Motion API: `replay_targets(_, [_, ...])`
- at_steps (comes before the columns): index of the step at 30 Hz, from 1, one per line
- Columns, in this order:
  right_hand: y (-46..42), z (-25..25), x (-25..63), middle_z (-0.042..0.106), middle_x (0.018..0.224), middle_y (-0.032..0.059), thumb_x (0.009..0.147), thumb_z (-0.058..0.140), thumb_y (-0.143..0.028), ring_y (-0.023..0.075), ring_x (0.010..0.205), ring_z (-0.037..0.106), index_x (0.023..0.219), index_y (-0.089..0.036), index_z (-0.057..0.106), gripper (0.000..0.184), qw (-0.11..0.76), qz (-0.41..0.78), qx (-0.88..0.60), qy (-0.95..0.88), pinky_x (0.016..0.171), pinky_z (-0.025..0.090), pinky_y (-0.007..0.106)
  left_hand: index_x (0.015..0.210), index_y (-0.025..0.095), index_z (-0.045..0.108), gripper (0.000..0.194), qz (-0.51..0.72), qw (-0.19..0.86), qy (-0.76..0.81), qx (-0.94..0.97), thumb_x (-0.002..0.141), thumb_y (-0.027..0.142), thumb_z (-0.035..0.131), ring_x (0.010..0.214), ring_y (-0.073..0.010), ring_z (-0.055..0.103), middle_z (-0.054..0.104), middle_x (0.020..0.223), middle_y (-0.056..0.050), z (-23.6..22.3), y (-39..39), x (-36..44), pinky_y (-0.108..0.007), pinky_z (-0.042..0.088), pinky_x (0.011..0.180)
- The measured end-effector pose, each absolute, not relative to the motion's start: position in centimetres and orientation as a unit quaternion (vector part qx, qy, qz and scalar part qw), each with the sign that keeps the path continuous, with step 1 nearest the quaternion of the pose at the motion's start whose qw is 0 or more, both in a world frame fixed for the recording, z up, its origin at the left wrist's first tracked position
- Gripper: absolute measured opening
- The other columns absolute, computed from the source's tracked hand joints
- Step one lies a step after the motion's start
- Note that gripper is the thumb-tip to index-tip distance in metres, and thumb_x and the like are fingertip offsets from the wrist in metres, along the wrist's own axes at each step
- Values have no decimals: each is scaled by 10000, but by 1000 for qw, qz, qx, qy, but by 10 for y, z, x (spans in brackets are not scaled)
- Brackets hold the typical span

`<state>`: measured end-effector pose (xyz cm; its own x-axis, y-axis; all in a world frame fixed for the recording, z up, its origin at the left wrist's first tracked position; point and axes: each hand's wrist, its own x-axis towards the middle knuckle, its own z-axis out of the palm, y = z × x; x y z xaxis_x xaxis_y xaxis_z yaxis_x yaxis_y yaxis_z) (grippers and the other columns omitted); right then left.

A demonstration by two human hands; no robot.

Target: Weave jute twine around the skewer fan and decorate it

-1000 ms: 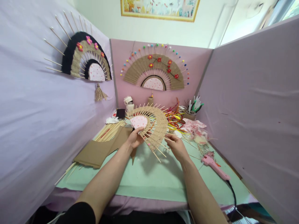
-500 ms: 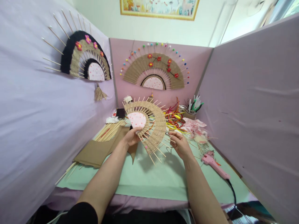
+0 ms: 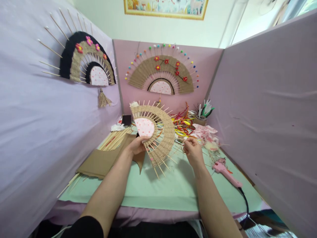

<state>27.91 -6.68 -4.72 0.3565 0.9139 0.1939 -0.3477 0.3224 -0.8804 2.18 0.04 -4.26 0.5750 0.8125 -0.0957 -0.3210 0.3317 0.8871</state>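
A half-round woven fan (image 3: 166,138) with thin wooden sticks radiating past its rim is held up over the table, its straight side tilted to the left. At its centre sits a white half-disc with pink dots (image 3: 144,127). My left hand (image 3: 139,145) grips the fan near the lower end of this half-disc, with the fingers behind it. Just right of the woven band, my right hand (image 3: 192,150) is closed in a pinch near the stick tips. What lies between its fingertips is too small to make out.
Brown cardboard (image 3: 99,162) and a bundle of sticks (image 3: 115,140) lie at left. A pink glue gun (image 3: 228,174) with a black cord rests at right. Behind are coloured pipe cleaners (image 3: 183,120) and a pot of tools (image 3: 200,121). Two finished fans hang on the partitions.
My right hand has moved slightly right, away from the fan's edge, and its fingers have curled in more. The fan has turned a little in my left hand.
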Motion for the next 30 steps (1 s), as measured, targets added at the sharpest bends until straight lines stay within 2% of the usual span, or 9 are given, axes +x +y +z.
replay_targets(4, [-67,-46,280,297,468,-104,593,688,-172,41,404,220,656,-204,451,247,719,495,-344,-347,376,176,177,940,58,617,221,396,779,265,407,776,163,511,632,-182,648,691,770,-118,-41,0,20,-292,516,607])
replay_targets(9, [-69,-43,280,320,486,-100,563,682,-146,41,416,230,672,-202,476,240,699,534,-333,-339,380,181,168,893,63,625,207,375,789,248,418,761,181,518,606,-187,640,686,732,-113,-41,0,19,-267,478,528])
replay_targets(14, [-70,-45,278,330,464,-104,574,691,-182,42,397,249,690,-207,486,237,637,581,-367,-349,377,186,169,903,62,638,247,323,801,232,448,743,226,544,609,-195,638,691,758,-122,-46,-3,25,-279,473,544])
replay_targets(17, [-70,-48,274,420,480,-87,579,706,-226,56,394,328,711,-211,499,246,595,597,-395,-366,380,234,186,912,67,638,267,286,810,223,461,737,251,557,614,-199,639,691,783,-125,-48,-5,30,-265,445,508])
replay_targets(19, [-70,-49,273,496,533,-64,569,721,-256,73,425,402,737,-211,515,270,592,592,-398,-375,397,280,201,900,60,636,273,270,812,214,470,735,266,566,610,-204,640,688,787,-131,-49,-6,33,-261,428,490])
replay_targets(21, [-71,-49,273,510,548,-57,565,726,-270,78,440,420,745,-211,521,279,598,582,-397,-381,407,293,205,905,56,635,283,269,814,204,473,728,268,574,597,-200,637,686,777,-130,-49,-7,33,-262,425,491])
replay_targets(27, [-72,-40,279,332,478,-104,569,689,-206,45,392,261,735,-212,505,248,632,591,-369,-339,371,197,174,903,58,638,274,305,814,200,452,718,252,579,591,-183,630,687,757,-120,-47,-4,25,-285,468,571])
replay_targets(30, [-71,-38,282,290,482,-107,550,668,-172,39,394,214,693,-205,488,232,664,578,-348,-322,362,166,170,924,55,631,262,319,809,211,446,739,223,552,585,-180,627,688,746,-123,-47,-2,22,-285,472,572])
